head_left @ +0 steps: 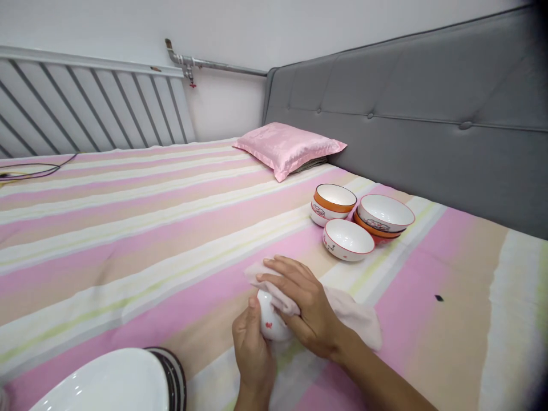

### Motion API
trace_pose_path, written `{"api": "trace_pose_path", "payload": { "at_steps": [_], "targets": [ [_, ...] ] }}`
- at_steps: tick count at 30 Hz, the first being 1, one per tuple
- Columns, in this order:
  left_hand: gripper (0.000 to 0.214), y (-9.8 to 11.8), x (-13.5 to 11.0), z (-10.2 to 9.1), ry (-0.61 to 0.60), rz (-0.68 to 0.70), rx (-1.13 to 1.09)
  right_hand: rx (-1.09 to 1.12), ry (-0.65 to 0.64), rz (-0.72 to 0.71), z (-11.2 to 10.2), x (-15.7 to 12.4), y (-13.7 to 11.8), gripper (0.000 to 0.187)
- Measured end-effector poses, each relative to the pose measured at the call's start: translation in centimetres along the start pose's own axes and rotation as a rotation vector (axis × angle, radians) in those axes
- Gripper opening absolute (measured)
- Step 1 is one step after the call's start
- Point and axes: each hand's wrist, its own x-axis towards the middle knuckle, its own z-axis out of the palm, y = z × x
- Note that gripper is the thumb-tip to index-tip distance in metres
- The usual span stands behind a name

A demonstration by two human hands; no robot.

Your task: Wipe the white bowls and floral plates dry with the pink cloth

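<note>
While headboard (pixel 419 103) grey, bedsheet (pixel 149 228) striped

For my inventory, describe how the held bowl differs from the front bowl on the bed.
The held bowl is in the left hand, partly covered by cloth; the front bowl rests uncovered. The held bowl's inside is hidden; the front bowl's shows. Both are white with some red.

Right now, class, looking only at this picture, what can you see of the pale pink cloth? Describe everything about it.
The pale pink cloth looks soft and thin, with no pattern that can be made out. It is crumpled, and the right hand covers its middle, pressing one part against a white dish. A loose end sticks out beyond that hand; the rest spreads out past the right wrist, over the striped bedding.
</note>
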Motion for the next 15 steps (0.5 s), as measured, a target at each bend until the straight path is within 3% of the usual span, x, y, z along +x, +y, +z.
{"api": "trace_pose_path", "payload": {
  "at_steps": [4, 8, 11, 15],
  "targets": [
    [0.032, -0.1, 0.1, -0.1, 0.012, 0.000, -0.014, -0.120, -0.066, -0.067, 0.1, -0.2, -0.3, 0.053],
    [0.033, -0.1, 0.0, 0.0, 0.001, 0.005, 0.012, -0.038, -0.043, -0.018, 0.0, -0.1, -0.2, 0.047],
    [0.036, 0.1, -0.2, 0.2, 0.000, -0.016, 0.023, 0.170, 0.034, 0.114, 0.1, 0.1, 0.4, 0.038],
    [0.038, 0.3, -0.3, 0.3, 0.002, -0.073, 0.025, 0.585, 0.146, 0.396, 0.5, 0.2, 1.7, 0.036]
  ]
}}
